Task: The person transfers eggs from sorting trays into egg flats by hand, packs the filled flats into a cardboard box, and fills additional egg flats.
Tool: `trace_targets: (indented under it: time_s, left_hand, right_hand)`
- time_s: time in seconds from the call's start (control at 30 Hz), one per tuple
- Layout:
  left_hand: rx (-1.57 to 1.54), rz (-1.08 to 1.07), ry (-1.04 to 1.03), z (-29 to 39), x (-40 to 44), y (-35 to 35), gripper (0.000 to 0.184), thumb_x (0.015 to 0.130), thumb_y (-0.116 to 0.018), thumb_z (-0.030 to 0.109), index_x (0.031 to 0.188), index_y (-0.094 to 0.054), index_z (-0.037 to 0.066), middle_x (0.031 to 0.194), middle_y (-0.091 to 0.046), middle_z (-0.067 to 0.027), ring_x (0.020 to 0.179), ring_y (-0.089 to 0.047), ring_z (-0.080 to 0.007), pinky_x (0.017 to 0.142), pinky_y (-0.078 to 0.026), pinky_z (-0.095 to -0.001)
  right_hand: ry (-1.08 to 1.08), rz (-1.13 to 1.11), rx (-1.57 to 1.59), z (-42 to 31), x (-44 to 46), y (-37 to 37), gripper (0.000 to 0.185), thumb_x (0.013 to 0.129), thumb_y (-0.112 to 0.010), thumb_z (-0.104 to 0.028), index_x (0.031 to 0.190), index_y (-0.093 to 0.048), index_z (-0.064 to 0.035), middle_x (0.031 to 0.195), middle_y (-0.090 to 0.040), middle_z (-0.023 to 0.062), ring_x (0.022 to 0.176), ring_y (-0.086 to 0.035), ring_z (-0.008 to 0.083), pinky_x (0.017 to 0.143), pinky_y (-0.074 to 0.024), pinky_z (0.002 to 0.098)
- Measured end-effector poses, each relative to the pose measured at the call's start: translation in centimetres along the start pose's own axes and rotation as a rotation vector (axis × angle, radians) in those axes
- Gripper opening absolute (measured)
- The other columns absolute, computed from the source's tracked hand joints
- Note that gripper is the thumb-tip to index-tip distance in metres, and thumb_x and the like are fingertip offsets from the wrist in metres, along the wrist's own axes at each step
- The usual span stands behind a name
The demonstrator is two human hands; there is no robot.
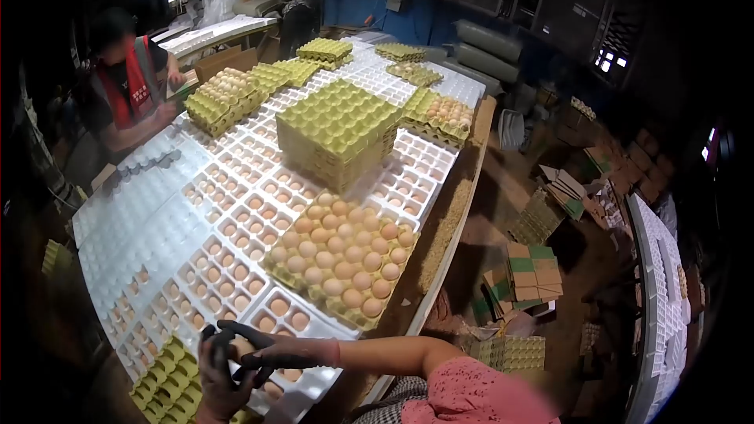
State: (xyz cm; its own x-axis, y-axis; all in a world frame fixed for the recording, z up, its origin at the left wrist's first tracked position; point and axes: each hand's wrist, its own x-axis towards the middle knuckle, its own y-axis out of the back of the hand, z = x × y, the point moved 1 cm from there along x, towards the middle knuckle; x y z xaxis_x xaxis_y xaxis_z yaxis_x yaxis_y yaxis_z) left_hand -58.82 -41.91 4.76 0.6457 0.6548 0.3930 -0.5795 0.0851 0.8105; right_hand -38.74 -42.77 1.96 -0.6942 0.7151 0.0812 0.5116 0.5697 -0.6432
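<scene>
Person (126,140), red vest (141,82), far L; cardbd boxes (536,268) on flr (583,286), R; rolls (491,41) nr blue wall (353,9), bkgd.

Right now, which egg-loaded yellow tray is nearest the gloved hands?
The front tray, set just in front of the tall stack of trays. The other loaded ones lie farther back, beside or beyond that stack.

Smooth matt eggs (344,268), rough pulp cartons (338,122), smooth foam trays (141,224), matt cardboard (534,271)

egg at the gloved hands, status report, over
Left hand and right hand together about one egg; which grips it unclear. Egg-laden tray just beyond. Yellow-green tray beside left hand; no blockage seen.
</scene>
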Motion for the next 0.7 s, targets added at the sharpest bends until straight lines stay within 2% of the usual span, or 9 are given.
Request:
trace_targets:
  time_s: [0.1, 0.2, 0.23, 0.43, 0.47, 0.53, 0.57, 0.6, 0.7]
  left_hand:
    - [0.093, -0.001, -0.215, 3.3, 8.0, -3.5, 0.103, 0.062, -0.082, 0.019, 0.149, -0.029, 0.005, 0.138, -0.040, -0.0230, 0.127, -0.040, -0.0468, 0.108, -0.032, -0.0607]
    - [-0.123, 0.185, -0.024, 7.1, 13.3, -5.9, 0.064, 0.078, -0.071, 0.002, 0.138, -0.047, 0.003, 0.137, -0.049, -0.0227, 0.132, -0.044, -0.0397, 0.111, -0.035, -0.0500]
    - [-0.109, 0.090, 0.100, 5.5, 12.8, -7.7, 0.082, 0.082, -0.072, 0.008, 0.151, -0.028, 0.002, 0.154, -0.029, -0.0229, 0.144, -0.025, -0.0409, 0.117, -0.022, -0.0505]
    - [-0.537, 0.429, 1.092, 9.0, 12.9, -17.4, 0.062, 0.099, -0.054, 0.017, 0.152, -0.026, 0.001, 0.150, -0.035, -0.0158, 0.134, -0.041, -0.0288, 0.111, -0.036, -0.0399]
    - [-0.610, 0.492, 1.241, 11.1, 14.5, -18.1, 0.061, 0.100, -0.052, 0.020, 0.152, -0.026, 0.001, 0.150, -0.035, -0.0153, 0.131, -0.042, -0.0275, 0.109, -0.037, -0.0387]
    - [-0.715, 0.466, 1.331, 12.1, 14.0, -20.3, 0.060, 0.101, -0.052, 0.022, 0.152, -0.027, 0.001, 0.145, -0.039, -0.0149, 0.124, -0.045, -0.0250, 0.104, -0.040, -0.0365]
    - [-0.388, 0.273, 1.077, 10.1, 10.0, -22.5, 0.058, 0.102, -0.051, 0.023, 0.151, -0.029, 0.001, 0.138, -0.044, -0.0145, 0.117, -0.046, -0.0227, 0.101, -0.041, -0.0349]
    - [-0.703, 0.400, 1.326, 11.0, 12.2, -22.3, 0.057, 0.104, -0.049, 0.025, 0.149, -0.031, -0.003, 0.142, -0.045, -0.0166, 0.126, -0.044, -0.0245, 0.106, -0.038, -0.0351]
    - [-0.351, 0.341, 1.226, 9.5, 10.4, -25.8, 0.056, 0.105, -0.046, 0.027, 0.146, -0.032, -0.009, 0.154, -0.034, -0.0215, 0.142, -0.032, -0.0301, 0.118, -0.025, -0.0368]
  right_hand:
    - [-0.008, 0.134, -0.128, -5.1, -4.6, 5.8, 0.084, 0.093, -0.067, -0.029, 0.157, -0.015, -0.0159, 0.133, -0.051, 0.0073, 0.110, -0.060, 0.0164, 0.088, -0.0538, 0.0316]
    - [0.203, 0.316, -0.106, -14.7, -12.0, 13.7, 0.066, 0.093, -0.067, -0.024, 0.148, -0.035, -0.0052, 0.134, -0.050, 0.0084, 0.111, -0.060, 0.0160, 0.092, -0.0518, 0.0315]
    - [0.251, 0.564, -0.235, -18.3, -14.1, 18.2, 0.051, 0.092, -0.067, -0.019, 0.135, -0.045, -0.0025, 0.126, -0.054, 0.0090, 0.110, -0.060, 0.0167, 0.089, -0.0536, 0.0315]
    - [0.832, 1.247, -0.758, -39.0, -27.7, 50.4, 0.045, 0.087, -0.067, -0.016, 0.127, -0.052, -0.0039, 0.116, -0.056, 0.0175, 0.110, -0.056, 0.0291, 0.092, -0.0509, 0.0347]
    - [0.749, 1.339, -0.518, -42.3, -28.0, 49.3, 0.049, 0.085, -0.067, -0.015, 0.130, -0.050, -0.0034, 0.119, -0.056, 0.0192, 0.113, -0.054, 0.0312, 0.095, -0.0492, 0.0369]
    - [0.650, 1.549, -1.056, -45.9, -29.0, 55.8, 0.053, 0.085, -0.067, -0.016, 0.133, -0.048, -0.0036, 0.126, -0.055, 0.0206, 0.118, -0.053, 0.0340, 0.100, -0.0447, 0.0391]
    - [0.582, 1.617, -1.261, -47.3, -29.4, 58.4, 0.054, 0.085, -0.066, -0.016, 0.135, -0.047, -0.0039, 0.130, -0.054, 0.0211, 0.121, -0.052, 0.0352, 0.103, -0.0428, 0.0399]
    - [0.446, 1.645, -1.331, -48.5, -30.0, 60.0, 0.055, 0.085, -0.067, -0.017, 0.135, -0.046, -0.0041, 0.133, -0.053, 0.0208, 0.122, -0.051, 0.0358, 0.104, -0.0419, 0.0402]
    - [0.084, 1.698, -1.594, -50.1, -30.2, 62.1, 0.056, 0.085, -0.068, -0.019, 0.135, -0.047, -0.0048, 0.137, -0.051, 0.0187, 0.126, -0.049, 0.0365, 0.105, -0.0403, 0.0415]
